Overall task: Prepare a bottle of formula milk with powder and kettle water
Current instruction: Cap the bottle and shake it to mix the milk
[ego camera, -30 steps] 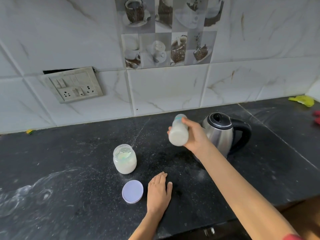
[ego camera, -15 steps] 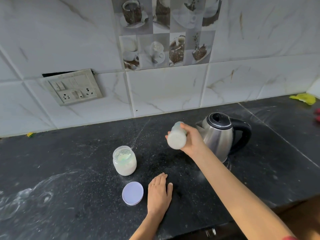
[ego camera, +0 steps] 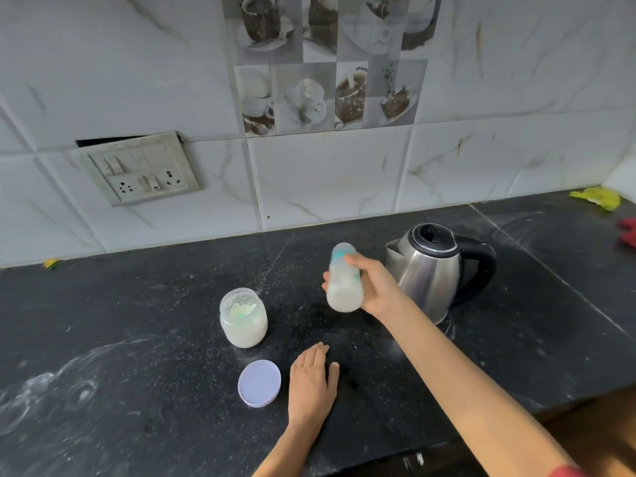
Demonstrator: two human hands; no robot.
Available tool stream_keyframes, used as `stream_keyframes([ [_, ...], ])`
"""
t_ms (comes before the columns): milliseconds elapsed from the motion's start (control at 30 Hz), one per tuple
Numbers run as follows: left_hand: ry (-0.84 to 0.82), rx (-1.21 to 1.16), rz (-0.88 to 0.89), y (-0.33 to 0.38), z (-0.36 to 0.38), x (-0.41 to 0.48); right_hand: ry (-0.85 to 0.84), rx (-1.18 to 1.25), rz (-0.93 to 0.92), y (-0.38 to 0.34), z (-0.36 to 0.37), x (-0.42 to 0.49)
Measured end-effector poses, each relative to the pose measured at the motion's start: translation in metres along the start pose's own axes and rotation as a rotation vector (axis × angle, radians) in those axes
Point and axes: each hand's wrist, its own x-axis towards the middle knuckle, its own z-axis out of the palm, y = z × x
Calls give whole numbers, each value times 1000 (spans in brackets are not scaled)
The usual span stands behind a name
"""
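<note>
My right hand point(ego camera: 375, 287) grips a baby bottle point(ego camera: 342, 282) filled with white milk, held in the air above the black counter and tilted with its top pointing away from me. A steel kettle point(ego camera: 430, 273) with a black lid and handle stands just right of that hand. To the left sits an uncapped glass jar of white powder point(ego camera: 243, 318). Its round pale lid point(ego camera: 259, 383) lies flat on the counter in front of the jar. My left hand point(ego camera: 311, 380) rests flat on the counter beside the lid, fingers straight.
The black stone counter point(ego camera: 137, 356) carries white powder smears at the left. A switch and socket plate point(ego camera: 137, 170) is on the tiled wall. A yellow cloth point(ego camera: 595, 197) and a red item point(ego camera: 628, 232) lie at the far right. The counter's front edge runs bottom right.
The bottle in my right hand has swung from tilted to base-towards-me and back to tilted, staying in front of the kettle. My left hand stays flat on the counter.
</note>
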Motion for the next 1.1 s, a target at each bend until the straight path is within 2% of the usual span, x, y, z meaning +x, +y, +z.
stream_keyframes([
  [67, 2, 0, 5, 0, 0, 0, 22, 65, -37, -1, -1, 2],
  [200, -17, -9, -2, -1, -1, 0, -173, -193, -30, 1, -2, -2],
  [333, -20, -7, 3, -1, -2, -1, -161, -127, -261, -3, 2, 3],
  [433, -8, 3, 11, -1, -1, -1, -222, -201, -447, -18, 10, 6],
  [533, 7, 18, 21, -1, 0, -2, -220, -429, -639, -42, 19, 2],
  [633, 16, 23, 20, -2, 1, -1, -223, -807, -829, -57, 26, -8],
  [700, 14, 24, 22, -2, 2, 0, -232, -1023, -878, -60, 28, -12],
  [767, 14, 26, 20, -2, 2, 0, -207, -1126, -917, -60, 25, -12],
  [800, 16, 28, 21, -2, 2, 0, -190, -1091, -917, -59, 23, -12],
  [867, 23, 29, 27, -2, 3, 1, -149, -798, -820, -52, 22, -13],
  [967, 17, 26, 21, -1, 2, 1, -55, -242, -494, -36, 23, -9],
  [1100, 7, 21, 15, -1, 1, 0, 57, 322, -58, -13, 20, 1],
])
